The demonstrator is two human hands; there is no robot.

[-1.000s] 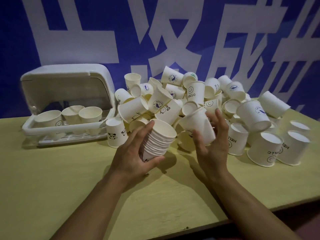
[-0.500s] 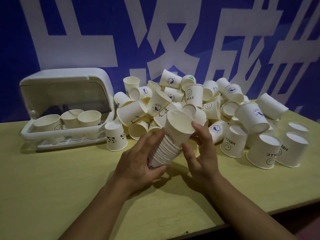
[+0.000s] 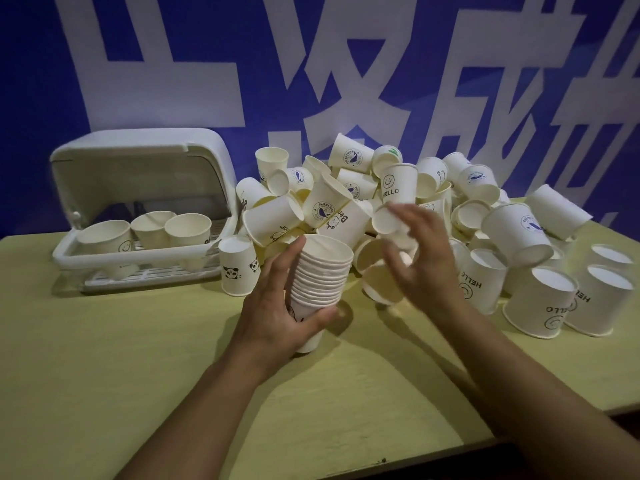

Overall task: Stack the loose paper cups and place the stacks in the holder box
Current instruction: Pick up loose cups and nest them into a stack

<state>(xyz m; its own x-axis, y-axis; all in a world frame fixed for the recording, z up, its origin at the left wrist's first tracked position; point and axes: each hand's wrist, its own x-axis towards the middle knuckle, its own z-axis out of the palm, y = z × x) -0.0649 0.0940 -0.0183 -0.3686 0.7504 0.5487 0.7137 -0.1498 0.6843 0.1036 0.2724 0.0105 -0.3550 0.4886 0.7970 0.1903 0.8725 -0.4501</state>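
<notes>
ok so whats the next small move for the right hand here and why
Probably close the right hand on one loose cup from the pile and bring it over the stack. The left hand grips that stack with its open mouth tilted toward the right hand, which is blurred and reaching into the heap, apparently holding nothing. The holder box can likely wait.

Three cup stacks are standing inside one holder box at the far left. One nested stack is sitting in the near middle. Two hands are showing. The loose cups piling at the far right are too many and too overlapped to count.
</notes>
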